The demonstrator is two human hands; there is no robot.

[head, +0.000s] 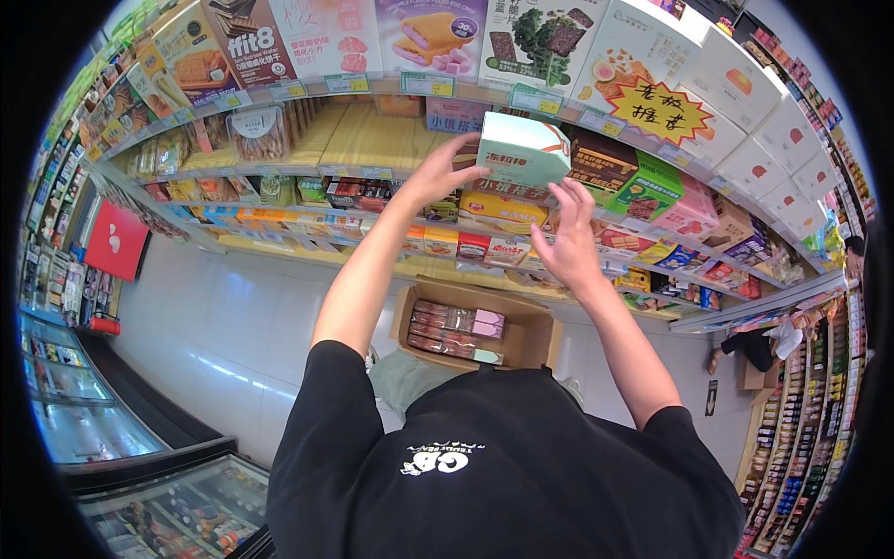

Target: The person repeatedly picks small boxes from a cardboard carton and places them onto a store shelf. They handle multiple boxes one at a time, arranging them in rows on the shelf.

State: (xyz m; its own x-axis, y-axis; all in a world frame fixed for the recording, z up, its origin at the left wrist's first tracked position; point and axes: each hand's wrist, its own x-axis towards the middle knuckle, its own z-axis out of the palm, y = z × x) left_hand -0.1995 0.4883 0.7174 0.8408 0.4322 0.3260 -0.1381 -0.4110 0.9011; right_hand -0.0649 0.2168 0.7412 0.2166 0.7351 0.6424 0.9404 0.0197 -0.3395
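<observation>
A pale green snack carton (524, 157) sits at the second shelf level, tilted a little toward me. My left hand (443, 168) grips its left side, with the thumb at the lower front corner and the fingers farther back. Close under the carton's lower right corner is my right hand (569, 237), its fingers apart and its fingertips at or very near the edge; whether they touch is hard to tell. Another carton with a reddish-brown front (513, 190) shows just beneath the green one. Below my arms, an open cardboard box (534, 328) holds several wrapped snack packs (443, 321).
Shelf boards (363, 136) with price tags run across in front. Upright snack boxes (429, 38) line the top level. Brown and green cartons (642, 185) stand right of my hands. A glass-topped freezer (181, 510) is behind left. At far right a person (758, 346) is low by a shelf.
</observation>
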